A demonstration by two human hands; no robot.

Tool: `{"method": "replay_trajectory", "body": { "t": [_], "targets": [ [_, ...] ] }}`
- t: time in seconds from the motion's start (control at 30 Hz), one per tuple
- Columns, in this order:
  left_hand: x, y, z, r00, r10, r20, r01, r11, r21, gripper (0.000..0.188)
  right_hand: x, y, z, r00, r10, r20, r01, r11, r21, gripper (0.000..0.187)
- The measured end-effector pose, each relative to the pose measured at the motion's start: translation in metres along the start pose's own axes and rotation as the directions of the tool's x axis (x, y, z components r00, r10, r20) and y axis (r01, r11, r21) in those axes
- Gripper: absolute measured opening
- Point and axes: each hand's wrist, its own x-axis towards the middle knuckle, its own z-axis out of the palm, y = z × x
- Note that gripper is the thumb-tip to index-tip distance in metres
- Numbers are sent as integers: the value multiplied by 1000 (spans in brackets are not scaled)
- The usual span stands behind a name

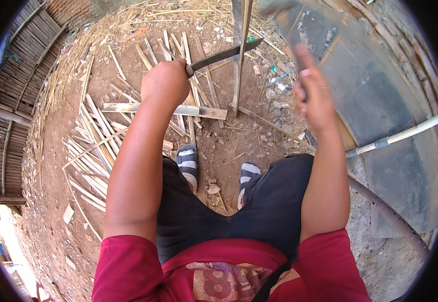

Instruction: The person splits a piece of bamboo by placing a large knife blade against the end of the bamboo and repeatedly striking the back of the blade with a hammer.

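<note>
Ground-level work area, seen from above. Brown earth (73,236) underlies the scene; dark sheets (380,95) lean or lie from two to four o'clock, and pale slats (101,126) lie scattered from nine to eleven. At twelve o'clock an upright strip (238,80) rises from near the centre to the top edge, with the long knife (221,58) crossing it, tip toward one o'clock. Whether the blade sits in a split or only lies against the strip cannot be told. The hammer-like tool (294,38), blurred, is raised at one o'clock, its head apart from the blade.

The step in hand appears to be splitting the strip, the knife serving as a wedge. The next move would call for a square blow on the blade's back, with the knife held steady and the left knuckles clear.

Grip: the left hand (166,83), at eleven o'clock, is closed firmly around the knife's handle. The right hand (315,93), at two o'clock, is wrapped around the tool's shaft; its exact finger placement is lost in blur.
</note>
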Motion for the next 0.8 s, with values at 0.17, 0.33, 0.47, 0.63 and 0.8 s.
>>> {"method": "replay_trajectory", "body": {
  "t": [0.17,0.33,0.47,0.63,0.8],
  "targets": [
    [3,-7,10,1000,18,-12,-18,998,-52,23,0,2,12,1000,20,20,-18,997,-75,44],
    [2,-3,10,1000,14,18,-13,999,-52,24,2,-2,-1,993,-93,70,95,995,-24,48],
    [4,-4,10,1000,-6,24,7,997,-77,23,15,19,7,997,72,29,-62,966,-249,46],
    [3,-8,14,999,-23,24,24,998,-54,21,-5,-10,13,992,-116,-43,116,993,2,46],
    [9,-8,19,999,-17,-27,14,994,-109,19,24,58,-20,982,176,74,-133,908,-396,44]
  ]
}}
